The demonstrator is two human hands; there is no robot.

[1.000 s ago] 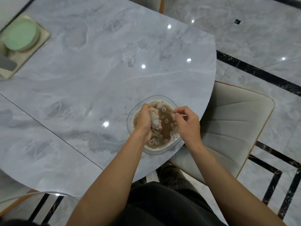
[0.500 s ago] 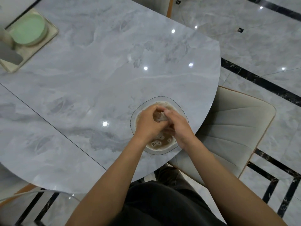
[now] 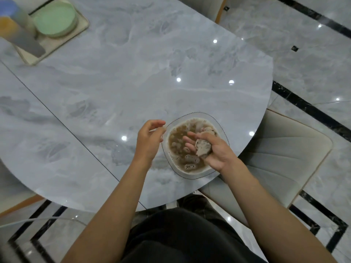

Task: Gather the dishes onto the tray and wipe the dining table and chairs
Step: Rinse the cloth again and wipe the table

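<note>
Right hand (image 3: 214, 150) clutches wadded wet cloth (image 3: 203, 148) over bowl (image 3: 221, 128) of brown water, lower centre; wad's long axis near-vertical in frame. Left hand (image 3: 150, 138) loosely open, empty.

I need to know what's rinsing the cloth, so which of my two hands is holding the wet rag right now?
The right hand: it grips the balled grey-brown wet rag over the clear glass bowl of murky brown water. The left hand is empty, fingers loosely curled beside the bowl's rim.
</note>
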